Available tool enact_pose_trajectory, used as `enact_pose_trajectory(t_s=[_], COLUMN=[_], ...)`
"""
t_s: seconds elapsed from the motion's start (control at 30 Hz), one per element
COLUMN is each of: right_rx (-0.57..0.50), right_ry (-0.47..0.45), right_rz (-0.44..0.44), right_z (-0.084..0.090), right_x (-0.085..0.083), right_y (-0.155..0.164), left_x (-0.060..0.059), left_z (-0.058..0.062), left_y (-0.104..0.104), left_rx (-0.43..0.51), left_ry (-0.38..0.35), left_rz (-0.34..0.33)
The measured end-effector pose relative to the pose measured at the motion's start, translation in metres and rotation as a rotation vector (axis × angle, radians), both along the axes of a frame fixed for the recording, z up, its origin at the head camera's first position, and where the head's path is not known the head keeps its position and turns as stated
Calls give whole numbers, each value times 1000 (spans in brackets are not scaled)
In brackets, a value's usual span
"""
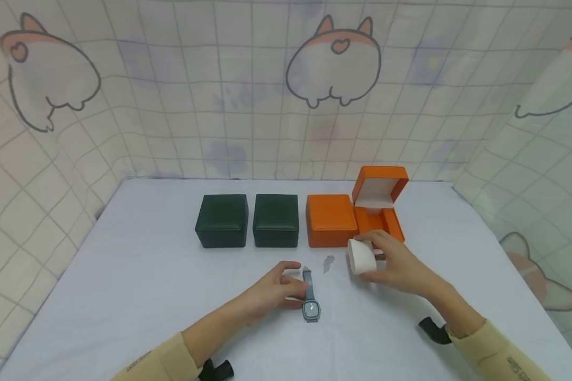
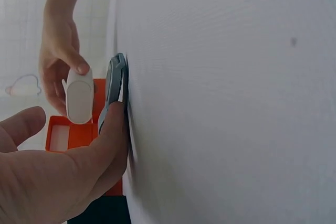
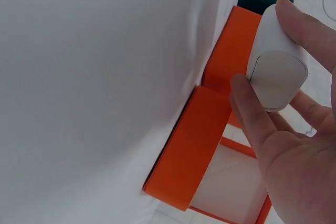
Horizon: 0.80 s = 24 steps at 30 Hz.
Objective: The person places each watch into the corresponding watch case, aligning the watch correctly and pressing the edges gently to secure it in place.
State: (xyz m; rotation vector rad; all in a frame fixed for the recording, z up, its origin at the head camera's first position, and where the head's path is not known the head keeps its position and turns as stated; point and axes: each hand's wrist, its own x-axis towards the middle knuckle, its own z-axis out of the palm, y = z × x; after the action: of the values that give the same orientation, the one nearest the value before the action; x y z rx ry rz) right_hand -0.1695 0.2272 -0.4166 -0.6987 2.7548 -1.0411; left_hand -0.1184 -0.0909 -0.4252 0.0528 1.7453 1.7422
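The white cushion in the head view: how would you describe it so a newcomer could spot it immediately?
Start at the row of four boxes on the white table and go to its right end, where the open orange box stands with its lid up. Just in front of it, the right hand holds the white cushion. It is the only white, rounded, pillow-like item there, unlike the flat grey watch.

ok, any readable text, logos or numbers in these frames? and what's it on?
Nothing can be read.
Left sleeve: a small dark print, too blurred to read.
Right sleeve: the same kind of print, also too blurred.
Watch dial: too small to make out any markings.
Green boxes, orange boxes and white cushion: no text visible.
Backdrop: cartoon drawings only, no words.
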Motion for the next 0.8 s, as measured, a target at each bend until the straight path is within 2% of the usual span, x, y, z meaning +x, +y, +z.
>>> enact_pose_trajectory(t_s=[0.4,0.57,0.8], right_rx=[6,3,12], right_ry=[-16,-11,-7], right_rz=[61,78,81], right_z=[-6,-4,-2], right_x=[5,7,7], right_y=[-12,-14,-15], left_x=[3,1,0], left_z=[-1,-2,2], left_y=[5,5,5], left_rx=[20,69,81], left_ry=[-6,-29,-41], left_rz=[31,14,-20])
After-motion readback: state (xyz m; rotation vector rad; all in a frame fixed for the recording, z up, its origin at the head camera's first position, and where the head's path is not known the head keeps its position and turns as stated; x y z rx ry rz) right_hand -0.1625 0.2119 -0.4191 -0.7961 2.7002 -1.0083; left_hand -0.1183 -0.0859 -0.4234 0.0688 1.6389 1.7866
